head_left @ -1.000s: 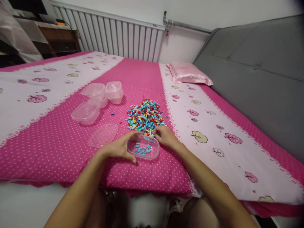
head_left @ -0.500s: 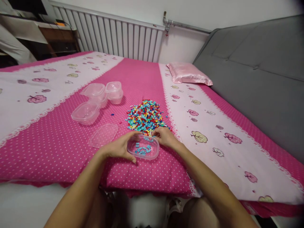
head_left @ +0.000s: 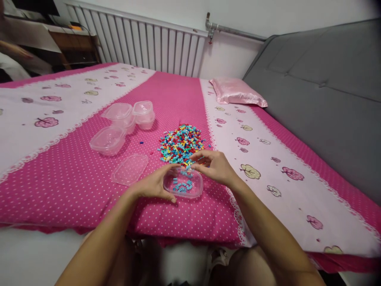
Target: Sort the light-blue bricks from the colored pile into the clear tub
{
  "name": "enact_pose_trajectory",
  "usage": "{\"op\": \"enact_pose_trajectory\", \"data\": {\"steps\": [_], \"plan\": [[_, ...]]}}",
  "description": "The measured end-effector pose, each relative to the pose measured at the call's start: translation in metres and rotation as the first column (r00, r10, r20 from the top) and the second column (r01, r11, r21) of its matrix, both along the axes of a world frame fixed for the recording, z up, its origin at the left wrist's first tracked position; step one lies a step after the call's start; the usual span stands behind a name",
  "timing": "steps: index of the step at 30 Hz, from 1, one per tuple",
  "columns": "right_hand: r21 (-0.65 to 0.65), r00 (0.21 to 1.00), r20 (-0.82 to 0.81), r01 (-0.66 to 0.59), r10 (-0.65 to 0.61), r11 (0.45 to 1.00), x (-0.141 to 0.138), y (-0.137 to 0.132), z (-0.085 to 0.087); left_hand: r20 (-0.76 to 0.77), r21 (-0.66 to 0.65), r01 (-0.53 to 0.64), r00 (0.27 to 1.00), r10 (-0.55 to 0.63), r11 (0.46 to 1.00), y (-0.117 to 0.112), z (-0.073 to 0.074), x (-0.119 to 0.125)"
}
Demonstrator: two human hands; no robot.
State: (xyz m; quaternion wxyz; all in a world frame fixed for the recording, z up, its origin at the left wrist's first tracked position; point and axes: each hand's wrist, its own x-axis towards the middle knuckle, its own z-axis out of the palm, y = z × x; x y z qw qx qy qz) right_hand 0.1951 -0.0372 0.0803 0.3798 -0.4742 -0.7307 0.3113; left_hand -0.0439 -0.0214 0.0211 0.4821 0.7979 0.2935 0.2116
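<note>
I see my left hand [head_left: 154, 185] gripping the tub [head_left: 199, 190]. My right hand [head_left: 214, 166] hovers pinched over the tub's far rim, grasp unclear, with the pile of beads [head_left: 181, 143] just beyond.

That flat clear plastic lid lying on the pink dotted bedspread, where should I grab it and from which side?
Probably pinch the flat clear plastic lid at its rim on the right edge, the side nearest the left hand holding the oval clear plastic tub. It lies flat on the soft pink dotted bedspread, so a thumb could slip under.
</note>
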Motion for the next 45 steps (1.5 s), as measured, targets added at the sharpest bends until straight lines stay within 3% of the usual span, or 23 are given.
{"op": "enact_pose_trajectory", "data": {"steps": [4, 6, 11, 15, 19, 26, 32, 36, 40, 45], "plan": [[0.003, 0.991, -0.02, 0.133, -0.133, 0.991, 0.004, 0.006, -0.006, 0.009, -0.012, -0.005, 1.0, 0.005, 1.0, 0.0, 0.0, -0.001], [-0.029, 0.976, 0.085, 0.205, -0.201, 0.978, 0.008, 0.012, -0.014, 0.015, -0.022, 0.001, 1.0, -0.001, 1.0, 0.0, 0.0, -0.003], [-0.192, 0.892, 0.443, 0.186, -0.084, 0.964, 0.002, 0.017, -0.036, 0.01, -0.063, 0.022, 1.0, -0.021, 0.998, 0.003, 0.0, -0.011], [-0.246, 0.838, 0.541, 0.239, -0.072, 0.939, -0.01, 0.013, -0.043, 0.005, -0.078, 0.051, 0.999, -0.051, 0.996, 0.004, 0.001, -0.017], [-0.181, 0.792, 0.602, 0.263, -0.105, 0.948, -0.015, 0.011, -0.047, 0.002, -0.101, 0.045, 0.999, -0.045, 0.994, 0.005, 0.002, -0.02], [-0.138, 0.809, 0.579, 0.22, -0.102, 0.966, -0.009, 0.016, -0.055, -0.007, -0.095, 0.049, 0.999, -0.05, 0.994, 0.005, 0.001, -0.02], [-0.134, 0.835, 0.523, 0.28, -0.172, 0.951, 0.005, 0.019, -0.029, -0.003, -0.106, 0.028, 1.0, -0.029, 0.994, 0.004, 0.002, -0.016], [-0.084, 0.921, 0.327, 0.254, -0.214, 0.964, 0.007, 0.014, -0.014, -0.01, -0.081, -0.003, 1.0, 0.002, 0.997, 0.001, 0.002, -0.008], [-0.025, 0.974, 0.172, 0.152, -0.146, 0.988, -0.001, 0.005, -0.007, -0.008, -0.036, -0.012, 1.0, 0.011, 0.999, 0.0, 0.001, -0.002], [-0.012, 0.982, 0.18, 0.065, -0.062, 0.998, -0.012, -0.003, -0.002, 0.019, -0.009, -0.01, 1.0, 0.01, 1.0, 0.0, -0.002, -0.001]]}}
